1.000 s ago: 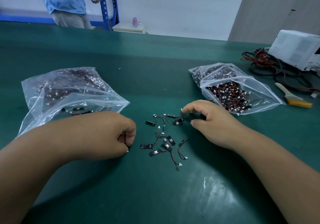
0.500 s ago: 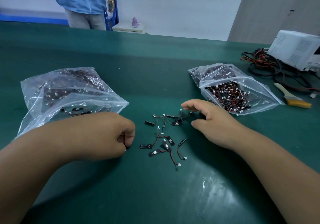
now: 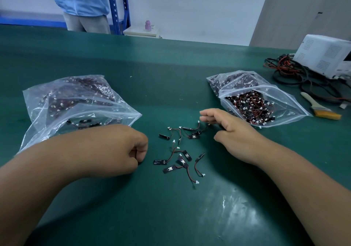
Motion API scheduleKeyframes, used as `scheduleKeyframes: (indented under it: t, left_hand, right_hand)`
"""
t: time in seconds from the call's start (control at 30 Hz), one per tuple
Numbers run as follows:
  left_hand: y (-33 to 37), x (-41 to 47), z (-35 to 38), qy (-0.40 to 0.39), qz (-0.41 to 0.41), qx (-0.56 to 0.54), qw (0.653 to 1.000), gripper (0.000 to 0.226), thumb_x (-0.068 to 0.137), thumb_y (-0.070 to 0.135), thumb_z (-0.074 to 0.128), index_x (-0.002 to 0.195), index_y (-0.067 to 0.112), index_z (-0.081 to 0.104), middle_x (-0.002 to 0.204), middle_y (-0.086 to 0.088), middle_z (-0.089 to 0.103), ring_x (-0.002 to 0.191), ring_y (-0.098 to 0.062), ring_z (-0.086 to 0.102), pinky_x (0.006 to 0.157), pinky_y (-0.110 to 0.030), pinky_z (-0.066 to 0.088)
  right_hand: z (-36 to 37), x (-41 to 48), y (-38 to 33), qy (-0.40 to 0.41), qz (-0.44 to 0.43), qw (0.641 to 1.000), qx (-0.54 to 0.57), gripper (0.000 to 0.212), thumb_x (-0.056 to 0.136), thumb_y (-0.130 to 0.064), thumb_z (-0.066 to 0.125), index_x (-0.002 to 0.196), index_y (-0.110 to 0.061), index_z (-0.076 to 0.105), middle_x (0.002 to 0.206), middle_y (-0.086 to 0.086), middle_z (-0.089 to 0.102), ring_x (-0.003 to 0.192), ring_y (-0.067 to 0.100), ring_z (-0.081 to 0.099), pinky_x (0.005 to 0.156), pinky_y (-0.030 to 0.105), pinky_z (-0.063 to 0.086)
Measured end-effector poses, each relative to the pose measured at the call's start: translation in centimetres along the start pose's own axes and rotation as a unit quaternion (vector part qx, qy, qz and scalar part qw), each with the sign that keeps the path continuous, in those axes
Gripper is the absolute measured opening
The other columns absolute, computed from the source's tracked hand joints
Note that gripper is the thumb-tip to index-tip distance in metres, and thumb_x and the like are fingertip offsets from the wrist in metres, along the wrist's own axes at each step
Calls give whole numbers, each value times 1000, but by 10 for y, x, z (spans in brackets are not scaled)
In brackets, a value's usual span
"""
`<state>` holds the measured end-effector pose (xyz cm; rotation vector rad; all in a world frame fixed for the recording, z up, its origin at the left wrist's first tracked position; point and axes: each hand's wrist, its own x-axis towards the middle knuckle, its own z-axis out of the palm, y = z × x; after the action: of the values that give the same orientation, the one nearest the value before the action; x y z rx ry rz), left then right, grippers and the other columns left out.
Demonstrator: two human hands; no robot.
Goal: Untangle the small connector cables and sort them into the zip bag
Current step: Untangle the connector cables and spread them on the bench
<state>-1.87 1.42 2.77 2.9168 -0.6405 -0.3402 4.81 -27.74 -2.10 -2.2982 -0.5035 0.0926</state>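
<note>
L hand (image 3: pixel 121 150) curled, maybe pinching a cable, can't tell | R hand (image 3: pixel 233 131) loose, empty, over cables (image 3: pixel 180 150) | risk: tangled wires drag extras into zip bag (image 3: pixel 114 110)

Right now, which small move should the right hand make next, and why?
Probably lower the right hand and pinch the loose cable nearest its fingers: they are open right beside it, and it lies crossed with others, so it needs pulling free.
</note>
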Motion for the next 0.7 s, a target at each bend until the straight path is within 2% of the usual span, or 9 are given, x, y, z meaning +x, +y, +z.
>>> scheduleKeyframes:
  t: [0.13,0.23,0.33,0.53,0.7]
  left_hand:
    - [1,0,-1,-3,-2,1,1000,12,80,25,56,83,36,57,85,39,54,74,9,54,56,-12,42]
    - [1,0,-1,0,-6,0,1000,12,80,25,55,83,36,57,84,35,56,73,8,54,58,-13,43]
    - [1,0,-1,2,-15,-3,1000,13,80,24,55,82,37,58,79,26,60,70,5,55,60,-16,45]
    - [2,0,-1,3,-19,0,1000,14,79,24,55,81,38,57,78,27,60,70,6,54,59,-15,44]
    - [3,-1,-1,-5,-21,-3,1000,13,79,24,55,81,37,58,81,32,58,69,6,55,60,-16,45]
  right_hand:
    - [-2,-1,0,-13,1,1000,3,74,83,6,50,132,-50,46,130,-29,56,122,-18,45,88,0,33]
    - [-2,-1,-1,-12,2,1000,3,73,84,4,50,132,-50,45,131,-29,56,123,-17,43,92,7,33]
    - [-1,-2,0,-13,2,1000,-3,72,84,3,50,131,-52,44,131,-29,55,123,-17,43,93,7,33]
    - [-2,-1,1,-10,6,1000,-24,71,85,0,49,129,-55,42,131,-28,55,117,-15,48,90,10,39]
    - [-1,-2,0,-7,1,999,-47,69,85,-3,51,127,-57,40,128,-30,55,118,-17,45,87,8,37]
